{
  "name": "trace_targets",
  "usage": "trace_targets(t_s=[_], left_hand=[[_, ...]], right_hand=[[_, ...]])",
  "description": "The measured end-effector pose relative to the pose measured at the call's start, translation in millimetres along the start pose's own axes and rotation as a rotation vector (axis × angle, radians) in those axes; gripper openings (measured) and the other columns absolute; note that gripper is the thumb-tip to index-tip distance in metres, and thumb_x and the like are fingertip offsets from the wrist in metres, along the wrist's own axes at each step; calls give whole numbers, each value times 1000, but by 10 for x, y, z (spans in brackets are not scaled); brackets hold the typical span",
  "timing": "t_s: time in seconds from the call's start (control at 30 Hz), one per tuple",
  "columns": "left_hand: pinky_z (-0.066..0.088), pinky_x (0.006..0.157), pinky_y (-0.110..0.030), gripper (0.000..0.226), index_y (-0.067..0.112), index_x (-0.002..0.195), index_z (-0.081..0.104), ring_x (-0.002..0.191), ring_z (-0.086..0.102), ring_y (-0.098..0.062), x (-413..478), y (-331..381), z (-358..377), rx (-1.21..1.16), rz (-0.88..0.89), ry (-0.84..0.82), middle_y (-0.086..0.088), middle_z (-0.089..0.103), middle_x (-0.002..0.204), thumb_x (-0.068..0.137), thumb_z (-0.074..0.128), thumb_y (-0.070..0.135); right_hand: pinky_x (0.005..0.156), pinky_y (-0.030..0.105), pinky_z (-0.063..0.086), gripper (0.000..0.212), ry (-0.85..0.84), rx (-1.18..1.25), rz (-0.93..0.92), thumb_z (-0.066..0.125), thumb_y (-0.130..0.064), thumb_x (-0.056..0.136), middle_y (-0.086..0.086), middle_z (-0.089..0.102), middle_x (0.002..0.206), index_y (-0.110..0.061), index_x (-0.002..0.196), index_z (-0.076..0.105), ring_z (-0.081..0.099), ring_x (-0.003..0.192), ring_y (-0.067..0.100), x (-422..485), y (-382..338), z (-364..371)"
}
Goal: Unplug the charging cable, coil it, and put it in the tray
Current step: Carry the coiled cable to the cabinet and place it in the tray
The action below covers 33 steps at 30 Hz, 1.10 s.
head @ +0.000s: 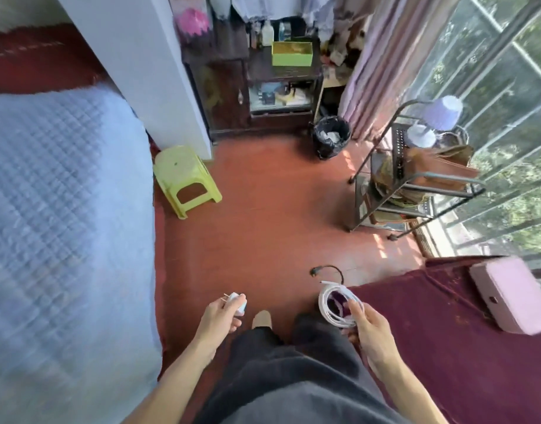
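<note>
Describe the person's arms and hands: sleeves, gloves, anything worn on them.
The left forearm and right forearm are bare, with no sleeves in view up to the frame's edge. The left hand and right hand wear no gloves, and no watch, bracelet or ring shows.

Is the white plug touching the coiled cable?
Apart. The head view shows the plug in the left hand, the cable in the right hand, with floor between them.
</note>
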<state>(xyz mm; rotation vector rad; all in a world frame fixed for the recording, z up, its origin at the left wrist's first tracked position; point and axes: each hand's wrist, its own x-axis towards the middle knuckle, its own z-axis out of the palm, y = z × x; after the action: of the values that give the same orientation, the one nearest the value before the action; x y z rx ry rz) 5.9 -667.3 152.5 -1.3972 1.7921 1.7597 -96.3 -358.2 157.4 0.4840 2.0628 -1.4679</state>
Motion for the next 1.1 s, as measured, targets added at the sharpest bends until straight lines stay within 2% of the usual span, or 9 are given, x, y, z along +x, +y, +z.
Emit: trace_targets(t_s=[0.13, 0.27, 0.43, 0.57, 0.7, 0.8, 0.9, 1.03, 1.1], left_hand=[[57, 59, -23, 25, 18, 94, 75, 58, 68, -5, 423, 607, 20, -27, 38, -2, -2, 79, 80, 88, 68, 42], [58, 59, -22, 25, 20, 95, 74, 59, 69, -6, 825, 1099, 155, -16, 60, 8, -4, 80, 85, 90, 69, 43], [55, 61, -24, 29, 15, 98, 73, 62, 67, -6, 1185, 1634, 373, 50, 75, 5, -2, 75, 86, 93, 66, 43], [54, 59, -21, 29, 14, 98, 73, 62, 66, -6, 1506, 2238, 536, 100, 113, -5, -3, 75, 84, 94, 65, 42], [55, 61, -24, 33, 12, 93, 73, 64, 69, -9, 1898, 2733, 550, 81, 121, 19, -4, 76, 80, 92, 67, 45], [55, 60, -24, 33, 13, 94, 73, 65, 71, -10, 2184, 2969, 506, 53, 92, 33, -5, 77, 83, 90, 69, 46], [54, 56, -21, 29, 13, 94, 72, 60, 70, -8, 2507, 3128, 401, 27, 40, 47, -5, 76, 82, 92, 69, 41], [50, 54, -23, 30, 9, 89, 74, 58, 65, -8, 3007, 3440, 193, 35, 19, 17, -4, 73, 77, 93, 68, 38], [51, 54, -25, 31, 8, 87, 74, 57, 65, -9, 3264, 3682, 86, 47, 14, 17, -6, 74, 76, 92, 69, 38]], right_hand=[[49, 22, 53, 25, 18, 17, -17, 66, -45, 100, 4, 78, 73, -27, 93, 81, 69, 54, 12, 377, -389, 110], [60, 36, 56, 30, 19, 54, -5, 67, -43, 100, 14, 79, 77, -17, 92, 81, 70, 60, 19, 921, -746, 144], [46, 25, 50, 32, 34, 63, 0, 65, -43, 101, 3, 73, 62, -19, 89, 82, 63, 48, 10, 1635, -1227, 88], [61, 33, 57, 32, -1, 50, 7, 64, -47, 100, 3, 77, 71, -19, 101, 79, 71, 60, 15, 2144, -1706, 70], [52, 20, 54, 29, -32, 12, -31, 60, -45, 103, 0, 74, 63, -21, 102, 77, 71, 54, 10, 2606, -2266, 189], [50, 23, 54, 29, -82, 13, -35, 59, -40, 104, -1, 71, 59, -15, 104, 75, 68, 51, 10, 2940, -2656, 346], [54, 27, 53, 32, -116, 10, -28, 61, -43, 103, 0, 70, 61, -14, 102, 74, 67, 54, 11, 3274, -2996, 573], [52, 25, 52, 34, -117, 5, -36, 63, -44, 101, 3, 73, 67, -12, 102, 75, 67, 57, 14, 3679, -3468, 870], [55, 28, 51, 34, -109, 8, -37, 62, -44, 102, 3, 72, 70, -13, 102, 76, 66, 58, 15, 3856, -3674, 988]])
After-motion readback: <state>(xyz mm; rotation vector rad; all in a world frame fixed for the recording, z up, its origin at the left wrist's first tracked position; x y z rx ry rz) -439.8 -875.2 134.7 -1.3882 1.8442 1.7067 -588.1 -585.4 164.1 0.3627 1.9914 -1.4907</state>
